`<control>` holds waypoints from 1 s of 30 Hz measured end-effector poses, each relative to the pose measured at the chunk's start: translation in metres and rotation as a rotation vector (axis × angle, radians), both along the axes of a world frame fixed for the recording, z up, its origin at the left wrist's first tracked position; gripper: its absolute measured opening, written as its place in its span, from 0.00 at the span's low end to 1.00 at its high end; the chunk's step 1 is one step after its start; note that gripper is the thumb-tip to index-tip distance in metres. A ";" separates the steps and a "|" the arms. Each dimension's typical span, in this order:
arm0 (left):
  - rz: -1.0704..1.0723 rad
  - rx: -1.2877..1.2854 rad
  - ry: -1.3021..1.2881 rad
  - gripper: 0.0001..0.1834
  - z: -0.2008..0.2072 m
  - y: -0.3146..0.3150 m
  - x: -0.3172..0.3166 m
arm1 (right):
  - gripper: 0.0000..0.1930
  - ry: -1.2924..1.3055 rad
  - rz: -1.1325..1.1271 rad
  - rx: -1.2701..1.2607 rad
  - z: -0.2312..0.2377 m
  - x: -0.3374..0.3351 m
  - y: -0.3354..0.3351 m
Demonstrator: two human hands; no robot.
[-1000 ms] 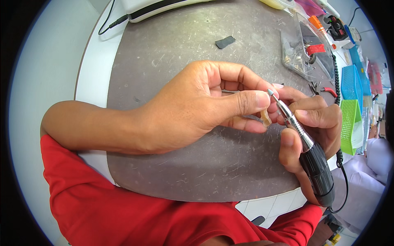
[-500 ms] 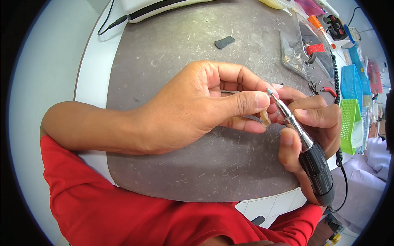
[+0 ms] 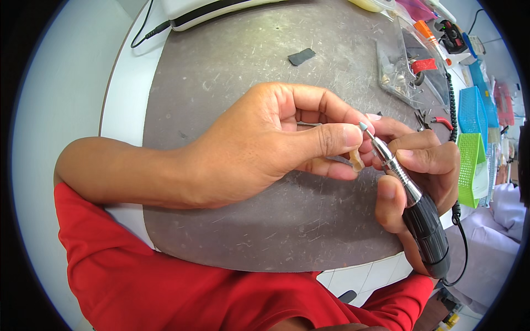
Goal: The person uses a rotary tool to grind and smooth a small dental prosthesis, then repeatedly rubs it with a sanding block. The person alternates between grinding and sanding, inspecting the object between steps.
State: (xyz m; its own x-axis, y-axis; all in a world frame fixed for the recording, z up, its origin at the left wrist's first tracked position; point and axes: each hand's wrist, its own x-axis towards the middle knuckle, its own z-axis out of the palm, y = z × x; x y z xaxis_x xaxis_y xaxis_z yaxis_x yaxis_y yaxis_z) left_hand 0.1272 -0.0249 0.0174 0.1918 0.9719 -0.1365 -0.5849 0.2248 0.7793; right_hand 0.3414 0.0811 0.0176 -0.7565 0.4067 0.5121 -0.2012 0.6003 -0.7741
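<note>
Over the worktop, my left hand pinches a small cream-tan piece, perhaps a dental piece, between thumb and fingers. Only its lower end shows; the rest is hidden behind the thumb. My right hand is closed around a rotary handpiece with a silver front and black grip, slanting up to the left. Its pale blue-green tip lies close by my left thumb and forefinger. Whether the tip touches the piece I cannot tell. The fingertips of both hands meet or nearly meet.
A scratched grey mat covers the worktop, with a dark scrap on it. Far right stand a clear tray of small parts, red-handled pliers, and blue and green baskets. A coiled cord runs beside them. A white device sits at the back.
The handpiece's tip has shifted very slightly down at my left thumb. My hands and the small piece are otherwise held almost still.
</note>
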 end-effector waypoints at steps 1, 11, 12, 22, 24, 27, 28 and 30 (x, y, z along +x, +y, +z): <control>-0.001 0.001 -0.003 0.12 0.000 0.000 0.000 | 0.20 0.001 0.004 -0.006 0.000 0.000 0.000; 0.023 -0.027 0.063 0.12 0.001 0.000 0.002 | 0.18 0.073 -0.151 -0.047 0.009 0.011 0.004; 0.017 -0.015 0.078 0.12 -0.001 0.000 0.002 | 0.17 0.106 -0.209 -0.105 0.012 0.013 0.004; -0.006 0.069 0.289 0.09 0.008 -0.006 0.007 | 0.07 0.287 -0.363 -0.876 0.046 0.111 0.024; -0.018 0.096 0.341 0.10 0.010 -0.007 0.009 | 0.04 0.122 -0.662 -0.760 0.043 0.118 0.015; -0.024 0.129 0.430 0.11 0.013 -0.013 0.006 | 0.16 -0.202 -0.919 -0.451 0.032 0.130 0.011; 0.008 0.197 0.428 0.12 0.011 -0.016 0.003 | 0.20 -0.359 -0.984 -0.307 0.029 0.126 0.009; 0.075 0.335 0.422 0.13 0.004 -0.019 0.000 | 0.24 -0.507 -0.988 -0.165 0.023 0.125 0.012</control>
